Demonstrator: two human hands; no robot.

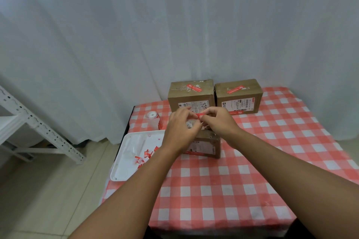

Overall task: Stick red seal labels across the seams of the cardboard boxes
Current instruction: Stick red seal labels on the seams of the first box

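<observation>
Both my hands are up over the small cardboard box [206, 146] nearest me: my left hand [181, 128] and right hand [218, 122] each pinch one end of a red seal label [200, 116] stretched between the fingertips, and the left also seems to hold some crumpled whitish bit, too blurred to identify. Just beyond my hands stand two bigger boxes, left box [191, 94] and right box [239, 95], side by side, each with a red seal on top. Left of my left hand: label roll [153, 120] and white tray [128, 153] holding red-and-white scraps, all on the checked tablecloth [233, 180].
</observation>
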